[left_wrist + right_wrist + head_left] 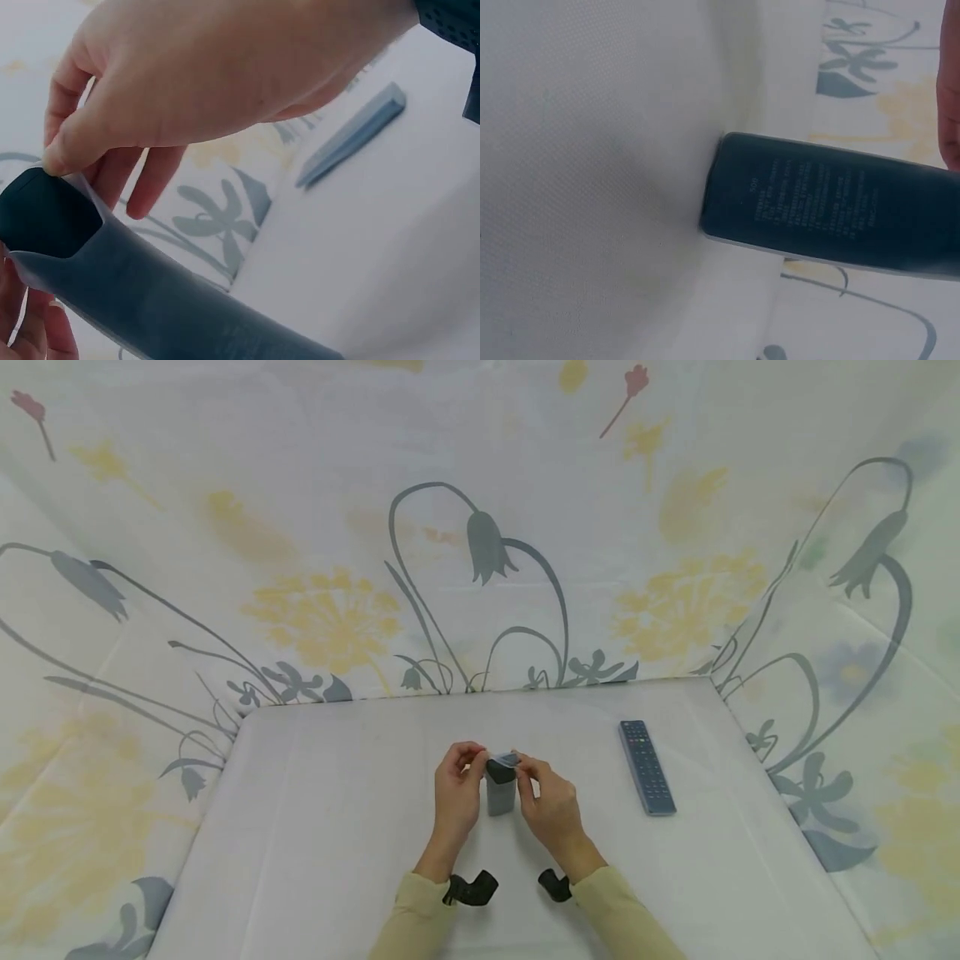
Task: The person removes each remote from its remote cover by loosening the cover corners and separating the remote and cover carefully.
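Observation:
A dark oblong device (49, 210) stands upright at mid-table inside a translucent sleeve (187, 300), its top showing in the sleeve's mouth. Small printed text covers the lower part of the sleeved device (802, 202) in the right wrist view, and its lower end is at the white tabletop. My left hand (459, 785) pinches the sleeve's rim on one side, thumb at the edge. On the opposite side my right hand (551, 802) pinches the rim between thumb and fingers. Only the right fingers (26, 322) appear in the left wrist view.
A blue-grey remote control (647, 768) lies on the white table (337, 827), to the right of my hands. Behind the table hangs a flowered cloth (517, 618), which continues along both sides. Black camera mounts (472, 888) sit on my wrists.

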The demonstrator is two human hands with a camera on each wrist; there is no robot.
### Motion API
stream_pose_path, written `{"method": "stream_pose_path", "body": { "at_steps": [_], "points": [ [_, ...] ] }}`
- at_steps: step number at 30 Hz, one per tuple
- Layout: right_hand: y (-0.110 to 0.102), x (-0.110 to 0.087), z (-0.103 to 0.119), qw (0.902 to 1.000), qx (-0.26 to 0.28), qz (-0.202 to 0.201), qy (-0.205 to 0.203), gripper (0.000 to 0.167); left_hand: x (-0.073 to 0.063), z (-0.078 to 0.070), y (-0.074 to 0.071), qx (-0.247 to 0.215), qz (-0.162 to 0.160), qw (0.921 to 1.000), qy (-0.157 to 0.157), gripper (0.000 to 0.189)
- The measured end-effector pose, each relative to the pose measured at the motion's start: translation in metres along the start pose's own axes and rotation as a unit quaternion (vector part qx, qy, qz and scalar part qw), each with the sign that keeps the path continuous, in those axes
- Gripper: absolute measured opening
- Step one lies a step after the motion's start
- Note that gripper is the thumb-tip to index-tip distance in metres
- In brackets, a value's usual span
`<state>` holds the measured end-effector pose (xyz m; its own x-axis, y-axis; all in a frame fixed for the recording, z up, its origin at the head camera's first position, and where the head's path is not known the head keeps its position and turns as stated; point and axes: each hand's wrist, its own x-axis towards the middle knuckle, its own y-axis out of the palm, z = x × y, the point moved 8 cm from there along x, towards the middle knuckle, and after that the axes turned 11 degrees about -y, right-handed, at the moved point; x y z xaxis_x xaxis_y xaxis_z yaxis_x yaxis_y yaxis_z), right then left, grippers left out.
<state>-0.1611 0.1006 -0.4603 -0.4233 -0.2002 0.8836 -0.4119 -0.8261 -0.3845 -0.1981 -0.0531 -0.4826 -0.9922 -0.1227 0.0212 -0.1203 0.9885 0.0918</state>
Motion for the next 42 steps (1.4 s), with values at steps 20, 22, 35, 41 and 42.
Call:
{"method": "stream_pose_path", "body": {
  "at_steps": [20, 22, 35, 41, 42],
  "points": [
    [0.003, 0.004, -0.001, 0.998, -0.044, 0.039, 0.024, 0.018, -0.014, -0.027, 0.005, 0.029, 0.02, 0.999, 0.027, 0.016],
    [0.0, 0.003, 0.0, 0.9981, -0.056, 0.025, 0.009, 0.024, -0.014, -0.028, 0.006, 0.036, 0.019, 0.9985, 0.038, 0.015],
    [-0.015, 0.013, -0.003, 0.9981, 0.034, -0.046, -0.023, 0.015, -0.017, -0.036, 0.015, 0.061, 0.031, 0.9957, 0.062, 0.013],
    [-0.01, 0.015, -0.002, 0.9995, -0.008, -0.028, -0.014, 0.018, -0.018, -0.037, 0.016, 0.063, 0.03, 0.9954, 0.066, 0.014],
    [-0.009, 0.015, -0.003, 0.9996, -0.014, -0.023, -0.01, 0.022, -0.018, -0.037, 0.016, 0.062, 0.03, 0.9955, 0.066, 0.014]
  ]
}}
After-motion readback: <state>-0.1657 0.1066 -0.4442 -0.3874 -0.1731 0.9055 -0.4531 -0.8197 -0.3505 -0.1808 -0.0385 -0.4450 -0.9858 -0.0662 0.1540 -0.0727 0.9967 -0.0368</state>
